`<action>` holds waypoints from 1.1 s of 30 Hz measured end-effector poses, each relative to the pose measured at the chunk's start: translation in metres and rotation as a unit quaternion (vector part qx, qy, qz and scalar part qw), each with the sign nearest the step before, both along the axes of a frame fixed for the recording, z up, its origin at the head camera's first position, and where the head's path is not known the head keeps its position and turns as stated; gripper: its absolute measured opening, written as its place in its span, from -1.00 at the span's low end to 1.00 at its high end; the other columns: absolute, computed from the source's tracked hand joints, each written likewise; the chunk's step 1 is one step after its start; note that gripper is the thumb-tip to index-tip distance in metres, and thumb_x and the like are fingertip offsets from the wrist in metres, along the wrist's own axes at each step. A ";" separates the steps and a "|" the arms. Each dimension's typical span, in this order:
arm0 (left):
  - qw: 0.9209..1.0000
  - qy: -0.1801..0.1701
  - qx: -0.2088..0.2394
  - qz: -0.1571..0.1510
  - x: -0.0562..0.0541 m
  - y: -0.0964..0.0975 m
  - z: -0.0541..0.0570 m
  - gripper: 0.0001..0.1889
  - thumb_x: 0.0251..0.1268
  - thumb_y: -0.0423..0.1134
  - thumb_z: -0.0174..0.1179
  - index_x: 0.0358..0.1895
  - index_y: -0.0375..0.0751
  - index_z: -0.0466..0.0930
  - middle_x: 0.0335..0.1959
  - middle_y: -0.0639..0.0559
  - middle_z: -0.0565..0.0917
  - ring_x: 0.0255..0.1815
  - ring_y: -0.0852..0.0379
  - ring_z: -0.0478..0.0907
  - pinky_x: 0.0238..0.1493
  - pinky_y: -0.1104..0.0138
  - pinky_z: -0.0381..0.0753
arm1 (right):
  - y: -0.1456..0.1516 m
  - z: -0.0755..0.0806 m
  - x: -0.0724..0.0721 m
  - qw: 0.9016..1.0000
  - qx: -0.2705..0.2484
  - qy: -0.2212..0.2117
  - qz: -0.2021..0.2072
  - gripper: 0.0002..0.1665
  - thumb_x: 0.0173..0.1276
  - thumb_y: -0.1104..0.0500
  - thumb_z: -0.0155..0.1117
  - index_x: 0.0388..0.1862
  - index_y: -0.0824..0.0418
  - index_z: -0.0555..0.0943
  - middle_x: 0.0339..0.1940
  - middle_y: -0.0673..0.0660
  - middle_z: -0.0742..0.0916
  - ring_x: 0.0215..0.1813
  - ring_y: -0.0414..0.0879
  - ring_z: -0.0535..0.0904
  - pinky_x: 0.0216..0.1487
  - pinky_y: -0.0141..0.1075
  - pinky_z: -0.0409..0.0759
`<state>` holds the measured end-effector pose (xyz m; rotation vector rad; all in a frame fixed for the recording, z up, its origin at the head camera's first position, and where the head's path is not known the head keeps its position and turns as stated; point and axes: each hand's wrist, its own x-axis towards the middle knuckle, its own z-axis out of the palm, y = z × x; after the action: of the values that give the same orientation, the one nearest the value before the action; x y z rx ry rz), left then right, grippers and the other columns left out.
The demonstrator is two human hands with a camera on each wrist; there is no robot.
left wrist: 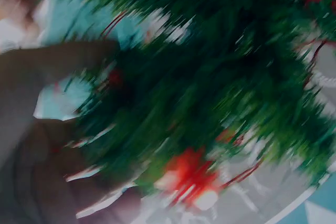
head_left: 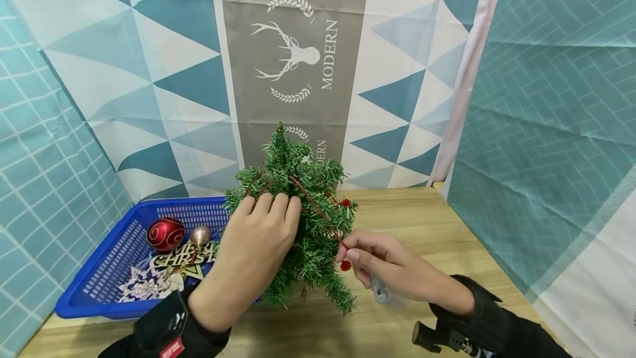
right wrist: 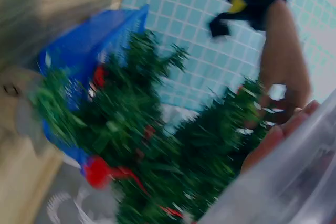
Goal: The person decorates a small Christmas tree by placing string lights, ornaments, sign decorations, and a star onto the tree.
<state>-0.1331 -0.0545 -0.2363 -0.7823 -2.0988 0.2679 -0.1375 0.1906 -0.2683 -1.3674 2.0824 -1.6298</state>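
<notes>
A small green artificial Christmas tree (head_left: 310, 225) stands on the wooden table, with a red string (head_left: 318, 209) draped over its branches. Red pompom-like ornaments (head_left: 345, 265) show along its right side. From the near side, my left hand (head_left: 263, 247) reaches into the upper left branches and grips them with curled fingers; foliage and blur hide the fingertips. Low on the right, my right hand (head_left: 387, 261) pinches the string between thumb and forefinger. A piece of clear plastic (head_left: 381, 291) hangs beneath that palm, and looms large and translucent (right wrist: 294, 182) in the right wrist view.
A blue plastic basket (head_left: 94, 308) stands left of the tree. Inside are a red swirl-patterned ball (head_left: 165, 234), a pinkish ball (head_left: 200, 235), gold Christmas lettering (head_left: 184, 256) and glittery snowflakes (head_left: 144, 286). Patterned cloth (head_left: 293, 54) hangs behind the wooden table (head_left: 397, 220).
</notes>
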 end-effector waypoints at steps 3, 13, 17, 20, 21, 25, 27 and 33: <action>1.000 0.008 0.003 -0.005 -0.005 -0.001 -0.008 -0.74 0.06 -0.48 0.34 -0.14 -0.36 0.59 -0.42 -0.14 0.55 -0.45 -0.04 0.45 -0.44 0.27 0.39 | 0.010 0.014 -0.003 0.998 0.020 0.056 -0.022 -0.69 0.51 0.44 -0.19 -0.06 0.29 0.54 -0.62 0.12 0.48 -0.63 -0.11 0.37 -0.63 -0.36 0.41; 0.991 -0.038 0.070 -0.112 -0.020 -0.028 -0.014 -0.50 -0.20 -0.70 0.36 -0.06 -0.31 0.65 -0.37 -0.12 0.60 -0.38 -0.05 0.47 -0.33 0.21 0.52 | 0.039 0.040 -0.039 0.972 0.155 0.152 -0.088 -0.67 0.53 0.38 -0.16 0.04 0.28 0.57 -0.53 -0.08 0.52 -0.54 -0.19 0.42 -0.48 -0.36 0.44; 0.986 -0.070 0.091 -0.122 -0.022 -0.037 -0.011 -0.61 0.07 -0.58 0.17 0.00 -0.24 0.63 -0.20 -0.14 0.58 -0.19 -0.10 0.46 -0.22 0.11 0.48 | 0.041 0.045 -0.045 0.967 0.158 0.171 -0.109 -0.71 0.51 0.36 -0.07 0.04 0.26 0.57 -0.47 -0.07 0.57 -0.47 -0.19 0.48 -0.43 -0.34 0.47; 0.983 -0.072 0.110 -0.130 -0.013 -0.029 -0.005 -0.63 0.20 -0.33 -0.05 0.05 -0.32 0.56 -0.05 -0.22 0.55 -0.04 -0.18 0.44 -0.07 0.00 0.45 | 0.040 0.052 -0.044 0.963 0.163 0.177 -0.118 -0.73 0.49 0.37 -0.05 0.02 0.27 0.57 -0.44 -0.06 0.57 -0.45 -0.19 0.49 -0.43 -0.33 0.48; 0.982 -0.068 0.113 -0.136 -0.009 -0.024 -0.002 -0.60 0.25 -0.24 -0.11 0.06 -0.33 0.54 -0.02 -0.23 0.54 -0.02 -0.19 0.43 -0.04 -0.02 0.44 | 0.040 0.054 -0.044 0.963 0.164 0.176 -0.117 -0.73 0.49 0.38 -0.05 0.03 0.28 0.57 -0.44 -0.05 0.57 -0.44 -0.19 0.48 -0.42 -0.32 0.48; 0.990 -0.034 0.062 -0.120 0.001 0.002 0.003 -0.57 0.37 -0.07 -0.04 0.10 -0.31 0.54 -0.04 -0.17 0.58 -0.06 -0.14 0.48 -0.11 0.10 0.49 | 0.040 0.058 -0.046 0.962 0.166 0.189 -0.108 -0.71 0.48 0.42 -0.07 0.03 0.30 0.56 -0.43 -0.05 0.56 -0.44 -0.19 0.46 -0.43 -0.33 0.47; 0.995 -0.024 0.023 -0.091 0.002 0.010 0.002 -0.64 0.35 -0.13 0.12 0.09 -0.27 0.57 -0.10 -0.14 0.60 -0.12 -0.10 0.47 -0.21 0.19 0.49 | 0.040 0.058 -0.047 0.962 0.169 0.188 -0.105 -0.70 0.48 0.43 -0.07 0.04 0.30 0.56 -0.44 -0.05 0.57 -0.44 -0.20 0.46 -0.43 -0.33 0.47; 0.994 -0.045 0.023 -0.101 0.003 0.003 -0.005 -0.65 0.05 -0.57 0.31 -0.03 -0.36 0.60 -0.18 -0.17 0.59 -0.19 -0.06 0.49 -0.15 0.28 0.55 | 0.040 0.055 -0.047 0.970 0.177 0.144 -0.088 -0.70 0.50 0.39 -0.09 0.08 0.32 0.54 -0.41 -0.02 0.58 -0.40 -0.15 0.50 -0.38 -0.31 0.50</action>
<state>-0.1299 -0.0511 -0.2413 -0.9871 -2.0812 0.0745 -0.1846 0.2305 -0.2134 -1.3917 2.5693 -1.0823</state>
